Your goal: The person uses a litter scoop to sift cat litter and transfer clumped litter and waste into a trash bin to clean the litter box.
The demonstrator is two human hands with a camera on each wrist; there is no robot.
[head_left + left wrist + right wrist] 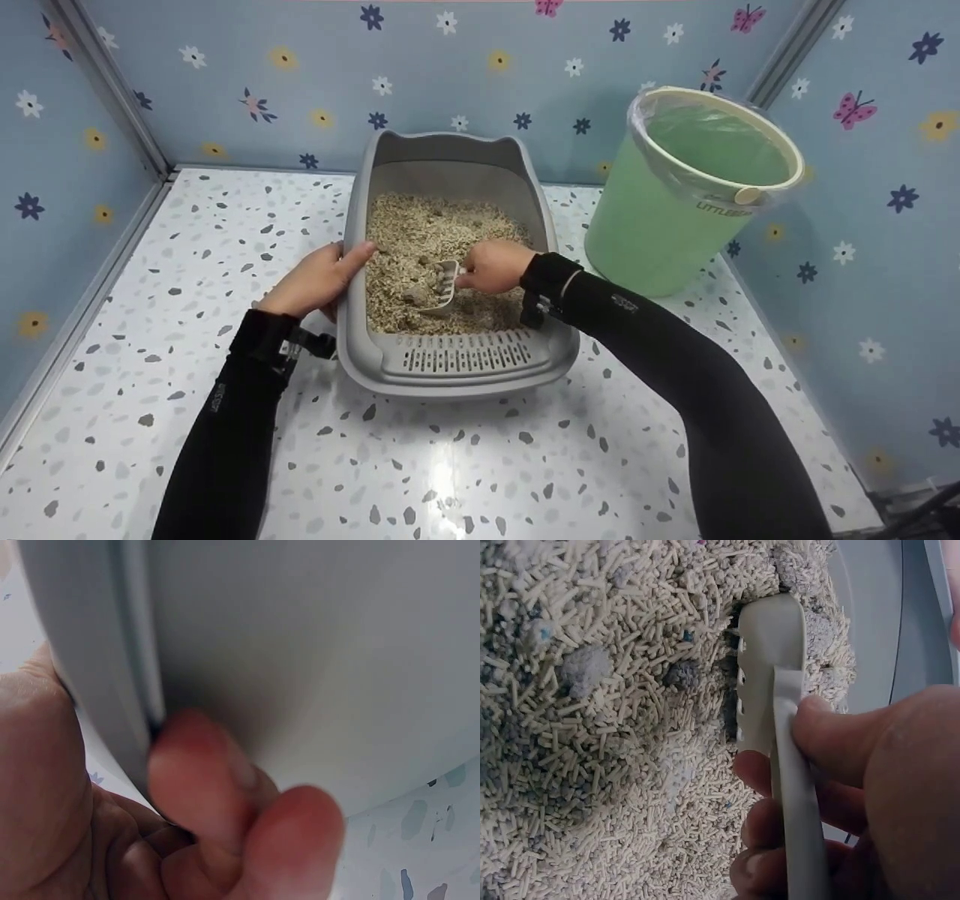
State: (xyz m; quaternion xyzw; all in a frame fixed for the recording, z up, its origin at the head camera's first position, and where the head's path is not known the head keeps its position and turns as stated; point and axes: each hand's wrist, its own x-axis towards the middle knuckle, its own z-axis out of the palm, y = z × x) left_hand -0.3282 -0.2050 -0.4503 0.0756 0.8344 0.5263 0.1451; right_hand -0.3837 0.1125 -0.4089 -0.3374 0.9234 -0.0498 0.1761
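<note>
A grey litter box [457,388] filled with pellet litter [420,225] stands on the speckled table. My left hand [315,281] grips its left rim, thumb on top and fingers curled beneath the lip, as the left wrist view shows at the fingers [199,772]. Inside the box, my right hand [499,266] holds a pale slotted litter scoop [772,630] by the handle. The scoop's blade lies tilted in the litter, its slotted edge against the pellets. Grey clumps [585,669] sit among the pellets beside it.
A green bin [637,232] lined with a clear bag stands to the right of the box. Blue flowered panels [247,67] enclose the table at the back and sides. The box has a perforated ledge [465,352] at its near end.
</note>
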